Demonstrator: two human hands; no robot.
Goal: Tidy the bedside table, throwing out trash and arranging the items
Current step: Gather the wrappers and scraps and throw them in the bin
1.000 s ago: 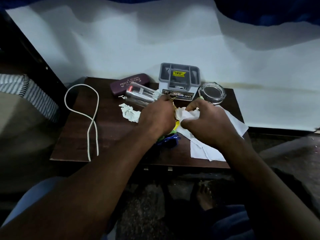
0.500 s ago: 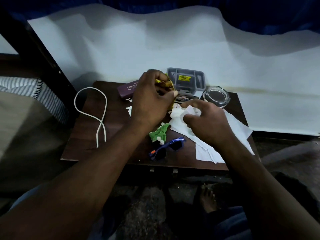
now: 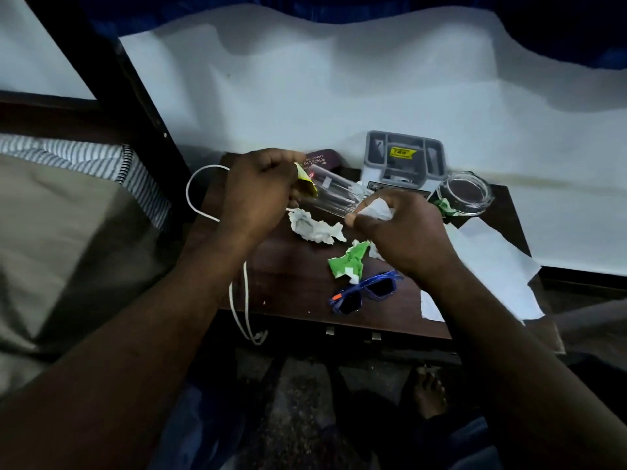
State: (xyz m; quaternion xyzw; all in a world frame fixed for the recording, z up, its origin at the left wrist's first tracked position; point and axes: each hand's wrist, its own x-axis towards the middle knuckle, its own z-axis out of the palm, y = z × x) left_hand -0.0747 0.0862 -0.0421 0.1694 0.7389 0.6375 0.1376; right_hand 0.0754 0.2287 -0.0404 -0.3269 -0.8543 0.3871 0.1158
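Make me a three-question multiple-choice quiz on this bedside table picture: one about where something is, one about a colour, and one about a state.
1. Where do the sunglasses lie?
A) on the floor
B) on the table, near its front edge
C) on the bed

2. What colour is the wrapper that the left hand holds?
A) yellow
B) red
C) black

3. How is the clear drinking glass placed?
A) standing upright
B) broken in pieces
C) lying on its side

Answers:
1 B: they rest on the dark wood just short of the front edge.
2 A: a yellow wrapper sticks out from the curled fingers.
3 C: its long wall lies along the tabletop and its mouth faces sideways.
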